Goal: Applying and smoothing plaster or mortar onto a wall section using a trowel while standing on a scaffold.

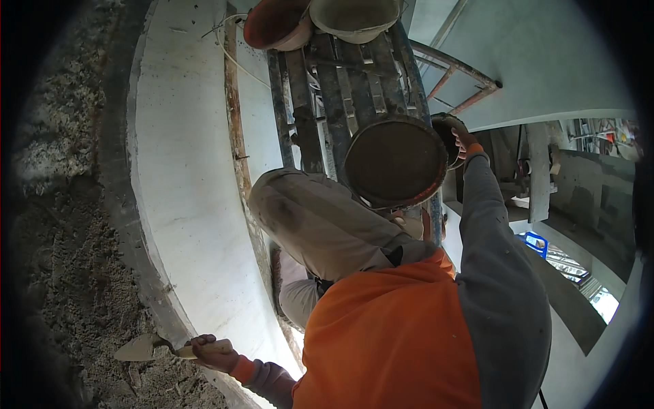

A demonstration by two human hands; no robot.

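Observation:
My left hand (212, 353) grips the wooden handle of a pointing trowel (137, 348), its blade over a rough grey mortar surface (75, 279) beside a white ledge (184, 177). My right hand (465, 144) reaches out and holds the rim of a dark round container (444, 126) at the side of the scaffold. A large round bucket (392, 160) of dark grey, wet-looking material with a red-stained rim stands just left of that hand, on a slatted platform (334, 88), near my bent knee.
Two buckets, one reddish (266, 20) and one pale (354, 17), sit at the platform's far end. A thin cable (238, 61) hangs near the wall. A rusty metal frame (470, 82) juts out at upper right. At right, openings show a lower level with boards (538, 177) and clutter.

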